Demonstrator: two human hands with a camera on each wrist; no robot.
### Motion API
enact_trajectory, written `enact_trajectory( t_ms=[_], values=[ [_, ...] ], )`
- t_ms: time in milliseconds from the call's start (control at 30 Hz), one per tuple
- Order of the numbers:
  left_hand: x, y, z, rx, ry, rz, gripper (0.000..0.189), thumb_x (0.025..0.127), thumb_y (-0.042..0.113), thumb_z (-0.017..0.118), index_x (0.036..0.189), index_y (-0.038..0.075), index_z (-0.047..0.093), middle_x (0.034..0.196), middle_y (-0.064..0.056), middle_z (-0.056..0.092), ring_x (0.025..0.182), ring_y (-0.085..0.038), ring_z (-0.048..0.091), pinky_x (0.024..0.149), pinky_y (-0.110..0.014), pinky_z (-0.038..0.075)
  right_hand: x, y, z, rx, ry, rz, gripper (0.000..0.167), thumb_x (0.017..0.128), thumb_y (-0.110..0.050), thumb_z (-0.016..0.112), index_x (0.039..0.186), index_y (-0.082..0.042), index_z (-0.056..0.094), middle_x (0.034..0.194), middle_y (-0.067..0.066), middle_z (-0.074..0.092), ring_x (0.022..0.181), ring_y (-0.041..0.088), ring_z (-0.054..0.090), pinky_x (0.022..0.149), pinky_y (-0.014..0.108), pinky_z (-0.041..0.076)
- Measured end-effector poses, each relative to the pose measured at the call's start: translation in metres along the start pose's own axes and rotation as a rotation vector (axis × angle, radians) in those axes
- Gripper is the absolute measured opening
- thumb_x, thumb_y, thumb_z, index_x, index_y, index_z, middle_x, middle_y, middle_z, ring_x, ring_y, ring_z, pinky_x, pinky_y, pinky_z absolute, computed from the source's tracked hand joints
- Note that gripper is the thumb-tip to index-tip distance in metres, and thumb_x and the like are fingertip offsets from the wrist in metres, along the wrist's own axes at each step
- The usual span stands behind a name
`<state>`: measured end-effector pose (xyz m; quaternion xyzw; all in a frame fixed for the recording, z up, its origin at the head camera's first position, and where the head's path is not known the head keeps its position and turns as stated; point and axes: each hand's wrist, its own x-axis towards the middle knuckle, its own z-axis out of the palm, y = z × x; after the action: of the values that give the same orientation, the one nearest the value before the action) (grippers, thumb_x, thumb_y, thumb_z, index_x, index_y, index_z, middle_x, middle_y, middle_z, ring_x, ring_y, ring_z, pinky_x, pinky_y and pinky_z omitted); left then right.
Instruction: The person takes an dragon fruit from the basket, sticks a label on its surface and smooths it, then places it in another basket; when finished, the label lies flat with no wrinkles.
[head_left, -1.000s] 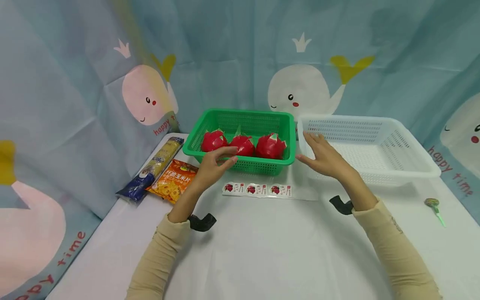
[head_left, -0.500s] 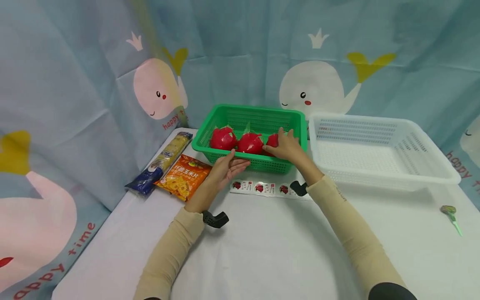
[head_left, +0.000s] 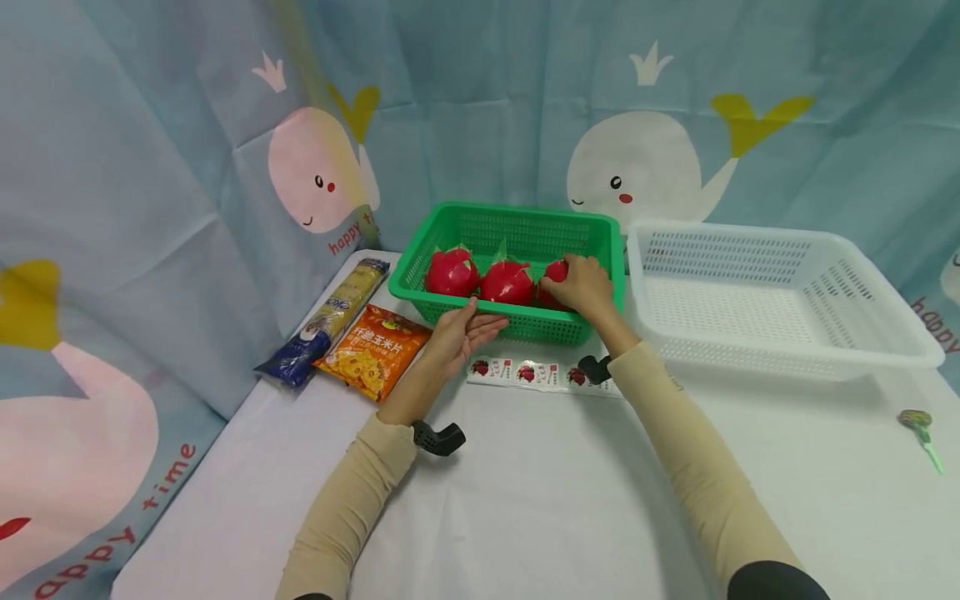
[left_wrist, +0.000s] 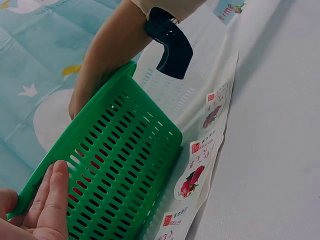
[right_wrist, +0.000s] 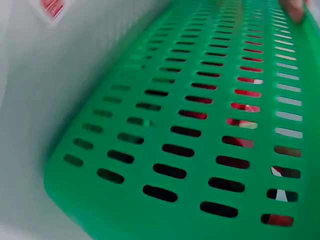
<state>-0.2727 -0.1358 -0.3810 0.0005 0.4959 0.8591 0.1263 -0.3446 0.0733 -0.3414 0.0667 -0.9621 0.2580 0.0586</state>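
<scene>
A green basket (head_left: 517,323) at the back of the table holds three red dragon fruits in a row: the left one (head_left: 452,272), the middle one (head_left: 507,283) and the right one (head_left: 549,292). My right hand (head_left: 587,285) reaches in over the front rim and grips the right dragon fruit, covering part of it. At the front wall, my left hand (head_left: 459,335) holds the basket's rim, thumb at the top edge and fingers (left_wrist: 56,200) lying along the perforated outside. In the right wrist view the basket wall (right_wrist: 175,125) hides the right hand.
A white basket (head_left: 787,354) stands to the right of the green one. In front lies a strip of dragon fruit stickers (head_left: 540,375). An orange snack bag (head_left: 375,352) and a blue-and-yellow packet (head_left: 326,321) lie left; a lollipop (head_left: 918,425) lies far right.
My right hand has moved left from the white basket into the green one and onto the right dragon fruit. My left hand has come down to the green basket's front rim.
</scene>
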Motion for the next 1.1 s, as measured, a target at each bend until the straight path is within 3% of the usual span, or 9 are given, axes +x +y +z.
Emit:
enact_trajectory(
  t_ms=[167, 333, 500, 633, 733, 867, 1100],
  values=[
    [0.0, -0.002, 0.003, 0.012, -0.024, -0.009, 0.035, 0.1, 0.027, 0.036, 0.113, -0.003, 0.049, 0.087, -0.006, 0.071, 0.082, -0.014, 0.07, 0.073, -0.021, 0.054, -0.004, 0.006, -0.013, 0.075, 0.091, -0.106, 0.059, 0.082, -0.034, 0.062, 0.13, -0.001, 0.049, 0.117, 0.02, 0.057, 0.103, 0.034, 0.054, 0.08, 0.047, 0.052],
    [0.0, 0.0, 0.001, 0.002, -0.044, -0.013, 0.033, 0.099, 0.027, 0.038, 0.109, -0.001, 0.052, 0.087, -0.006, 0.072, 0.082, -0.015, 0.07, 0.073, -0.021, 0.054, -0.017, 0.004, -0.047, 0.175, 0.134, -0.19, 0.061, 0.082, -0.032, 0.064, 0.134, -0.006, 0.045, 0.124, 0.019, 0.053, 0.108, 0.035, 0.052, 0.082, 0.05, 0.052],
    [0.001, 0.004, -0.003, -0.015, -0.063, -0.017, 0.032, 0.098, 0.026, 0.039, 0.107, -0.001, 0.053, 0.089, -0.008, 0.072, 0.083, -0.015, 0.07, 0.074, -0.022, 0.054, -0.047, 0.004, -0.083, 0.306, 0.044, -0.212, 0.063, 0.082, -0.034, 0.067, 0.137, -0.016, 0.043, 0.13, 0.014, 0.05, 0.112, 0.031, 0.049, 0.082, 0.049, 0.053],
    [0.002, 0.006, -0.006, -0.015, -0.079, -0.013, 0.03, 0.097, 0.027, 0.042, 0.106, 0.0, 0.053, 0.09, -0.008, 0.072, 0.085, -0.016, 0.07, 0.075, -0.022, 0.054, -0.079, 0.016, -0.098, 0.389, -0.068, -0.254, 0.059, 0.082, -0.028, 0.067, 0.137, -0.02, 0.045, 0.127, 0.013, 0.051, 0.11, 0.029, 0.049, 0.079, 0.046, 0.054],
    [0.001, 0.007, -0.009, -0.02, -0.082, -0.015, 0.029, 0.097, 0.026, 0.043, 0.104, 0.001, 0.055, 0.09, -0.007, 0.072, 0.086, -0.016, 0.07, 0.074, -0.022, 0.054, -0.103, 0.028, -0.095, 0.421, -0.159, -0.32, 0.058, 0.083, -0.022, 0.067, 0.136, -0.02, 0.045, 0.127, 0.013, 0.051, 0.11, 0.03, 0.047, 0.075, 0.041, 0.055],
    [0.002, 0.008, -0.011, -0.039, -0.09, -0.029, 0.028, 0.097, 0.024, 0.043, 0.102, 0.001, 0.057, 0.09, -0.008, 0.072, 0.085, -0.017, 0.07, 0.074, -0.023, 0.054, -0.13, 0.046, -0.076, 0.443, -0.275, -0.423, 0.06, 0.081, -0.017, 0.068, 0.136, -0.02, 0.045, 0.131, 0.011, 0.048, 0.114, 0.029, 0.044, 0.073, 0.034, 0.056],
    [0.003, 0.008, -0.008, -0.033, -0.096, -0.028, 0.029, 0.097, 0.025, 0.042, 0.101, 0.0, 0.056, 0.09, -0.009, 0.072, 0.085, -0.017, 0.07, 0.073, -0.022, 0.054, -0.157, 0.057, -0.039, 0.481, -0.361, -0.571, 0.062, 0.077, -0.018, 0.073, 0.133, -0.021, 0.048, 0.136, 0.002, 0.047, 0.121, 0.025, 0.043, 0.076, 0.027, 0.054]
  ],
)
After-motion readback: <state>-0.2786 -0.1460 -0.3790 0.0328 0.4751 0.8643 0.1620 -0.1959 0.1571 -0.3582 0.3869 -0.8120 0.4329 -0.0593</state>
